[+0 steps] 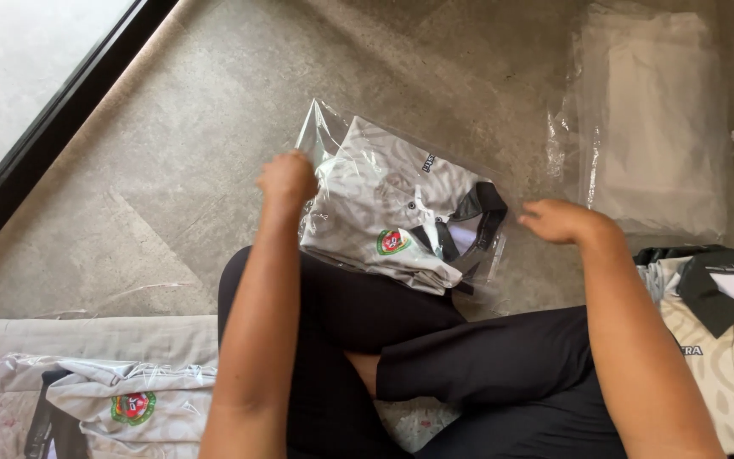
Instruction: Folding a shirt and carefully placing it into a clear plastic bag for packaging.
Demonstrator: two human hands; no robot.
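A folded pale patterned polo shirt [392,217] with a dark collar and a red-and-green crest lies inside a clear plastic bag [326,127] on my knee and the floor. My left hand [286,180] grips the bag's left edge, fingers closed on the plastic. My right hand [558,221] hovers just right of the bag's collar end, fingers slightly curled, holding nothing that I can see.
I sit cross-legged in dark trousers [469,357] on a grey stone floor. A stack of empty clear bags [656,127] lies at the upper right. An unbagged folded shirt [724,340] sits at right. Bagged shirts [121,404] rest on a mat at lower left. A dark door frame [53,127] runs diagonally at left.
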